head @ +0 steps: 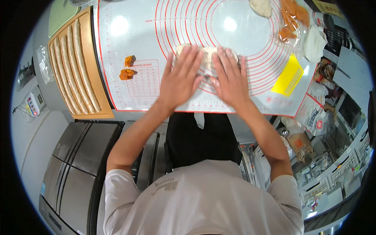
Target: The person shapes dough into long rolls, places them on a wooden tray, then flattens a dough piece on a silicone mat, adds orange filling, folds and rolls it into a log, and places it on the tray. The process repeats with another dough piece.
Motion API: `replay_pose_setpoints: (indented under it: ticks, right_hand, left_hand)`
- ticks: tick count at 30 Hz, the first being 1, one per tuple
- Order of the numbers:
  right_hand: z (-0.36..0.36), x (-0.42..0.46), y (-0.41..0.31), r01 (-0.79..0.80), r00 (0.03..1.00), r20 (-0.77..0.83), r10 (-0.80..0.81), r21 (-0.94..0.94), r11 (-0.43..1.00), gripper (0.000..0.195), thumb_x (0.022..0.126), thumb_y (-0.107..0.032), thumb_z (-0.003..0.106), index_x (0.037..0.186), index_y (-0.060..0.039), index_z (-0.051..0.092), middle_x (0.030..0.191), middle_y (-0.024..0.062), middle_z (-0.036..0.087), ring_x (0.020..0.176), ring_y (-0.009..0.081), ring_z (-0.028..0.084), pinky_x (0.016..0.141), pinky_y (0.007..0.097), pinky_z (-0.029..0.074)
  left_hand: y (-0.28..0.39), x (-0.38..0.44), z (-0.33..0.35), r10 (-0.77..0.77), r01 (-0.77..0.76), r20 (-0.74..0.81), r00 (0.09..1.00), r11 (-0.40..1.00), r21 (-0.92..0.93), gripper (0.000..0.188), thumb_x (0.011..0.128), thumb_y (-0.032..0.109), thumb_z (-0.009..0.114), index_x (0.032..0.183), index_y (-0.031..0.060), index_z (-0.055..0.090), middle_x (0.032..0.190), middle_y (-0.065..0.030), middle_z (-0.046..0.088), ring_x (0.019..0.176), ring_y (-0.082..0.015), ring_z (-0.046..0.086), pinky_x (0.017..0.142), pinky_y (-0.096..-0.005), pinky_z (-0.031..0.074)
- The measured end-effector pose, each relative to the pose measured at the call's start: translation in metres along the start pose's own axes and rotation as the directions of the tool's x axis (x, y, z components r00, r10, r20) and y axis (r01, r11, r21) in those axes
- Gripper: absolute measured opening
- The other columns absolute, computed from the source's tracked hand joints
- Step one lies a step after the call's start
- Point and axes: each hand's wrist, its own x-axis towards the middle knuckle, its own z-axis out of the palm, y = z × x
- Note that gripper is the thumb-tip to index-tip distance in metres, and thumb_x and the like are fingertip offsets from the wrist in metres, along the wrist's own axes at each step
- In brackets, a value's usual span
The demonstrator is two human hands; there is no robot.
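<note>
A pale piece of dough (pixel 208 57) lies crosswise on the white silicone pastry mat (pixel 141 35), which is printed with red circles. My left hand (pixel 182 76) rests flat on the dough's left part, its fingers pointing away from me. On the right part presses my right hand (pixel 230 75), its fingers slightly spread and its thumb turned inward. Neither hand grips the dough; the fingers cover much of it. Left of my hands are two small orange lumps of soft food (pixel 126 74). Another dough piece (pixel 260 7) lies at the mat's far right.
A tan tray (pixel 102 113) with several long dough strips (pixel 85 67) stands at the left. To the right lie a yellow toothed dough scraper (pixel 288 76), a clear bag of orange pieces (pixel 289 20) and a white cloth (pixel 314 42). A steel refrigeration unit (pixel 76 158) stands behind left.
</note>
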Motion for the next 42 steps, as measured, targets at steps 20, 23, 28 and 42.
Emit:
replay_pose_setpoints:
  ticks: [20, 23, 28, 42]
  right_hand:
    - [0.001, -0.044, 0.017, 0.036, 0.999, 0.024, -0.035, -0.006, 0.999, 0.063, 0.091, -0.023, 0.070, 0.149, -0.0042, 0.057, 0.152, 0.0152, 0.054, 0.141, 0.0324, 0.051, 0.120, 0.0533, 0.035]
    - [-0.017, -0.059, 0.003, 0.017, 1.000, 0.009, -0.017, 0.039, 0.999, 0.063, 0.092, -0.022, 0.069, 0.151, -0.0040, 0.055, 0.153, 0.0155, 0.054, 0.143, 0.0332, 0.050, 0.120, 0.0538, 0.034]
    - [-0.017, -0.010, -0.002, 0.013, 0.995, -0.101, 0.001, 0.142, 0.990, 0.064, 0.093, -0.022, 0.068, 0.154, -0.0068, 0.052, 0.159, 0.0168, 0.049, 0.150, 0.0341, 0.043, 0.121, 0.0579, 0.031]
    - [-0.009, 0.023, -0.013, 0.035, 0.999, 0.000, -0.035, 0.066, 0.997, 0.072, 0.092, -0.028, 0.072, 0.158, -0.0119, 0.047, 0.162, 0.0143, 0.043, 0.149, 0.0342, 0.041, 0.123, 0.0614, 0.026]
  left_hand:
    - [-0.010, -0.049, 0.000, 0.007, -0.007, 0.028, 1.000, 1.000, -0.001, 0.060, 0.096, 0.028, 0.068, 0.149, 0.0028, 0.057, 0.157, -0.0108, 0.053, 0.148, -0.0253, 0.048, 0.123, -0.0460, 0.036]
    - [-0.008, -0.066, -0.005, 0.052, -0.053, -0.100, 0.994, 0.999, -0.005, 0.063, 0.096, 0.025, 0.068, 0.153, 0.0010, 0.052, 0.158, -0.0156, 0.050, 0.149, -0.0303, 0.047, 0.123, -0.0488, 0.034]
    - [-0.008, -0.017, -0.018, -0.073, 0.053, -0.093, 0.993, 0.978, -0.201, 0.070, 0.097, 0.025, 0.069, 0.158, 0.0000, 0.043, 0.165, -0.0207, 0.041, 0.154, -0.0365, 0.038, 0.125, -0.0539, 0.029]
    - [-0.055, 0.027, -0.026, -0.162, 0.057, -0.176, 0.971, 0.871, -0.488, 0.046, 0.094, 0.013, 0.073, 0.139, 0.0075, 0.064, 0.131, -0.0144, 0.067, 0.118, -0.0342, 0.062, 0.101, -0.0460, 0.048]
